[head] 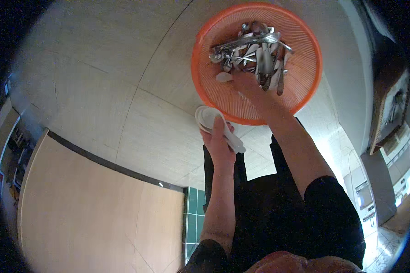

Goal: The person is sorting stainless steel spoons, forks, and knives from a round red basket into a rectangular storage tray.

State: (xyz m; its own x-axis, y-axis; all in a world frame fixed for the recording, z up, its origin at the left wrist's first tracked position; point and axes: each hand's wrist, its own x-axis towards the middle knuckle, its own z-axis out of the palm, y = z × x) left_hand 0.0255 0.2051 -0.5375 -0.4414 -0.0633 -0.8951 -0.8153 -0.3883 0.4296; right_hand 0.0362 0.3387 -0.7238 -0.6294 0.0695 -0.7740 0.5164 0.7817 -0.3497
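Observation:
My left hand grips a small stack of white soup spoons by their handles, thumb on top. The nested bowls point away from me, just outside the near rim of an orange plastic basket. Inside that basket, my right hand reaches down to the near side of a heap of cutlery. A white spoon juts out left of its fingers, its handle hidden by the hand. Metal spoons, forks and more white spoons lie jumbled in the heap.
The basket stands on a pale tiled floor. To the left is a light wooden panel with a dark edge, beside green tiles. A woven-edged tray or basket holding utensils sits at the far right.

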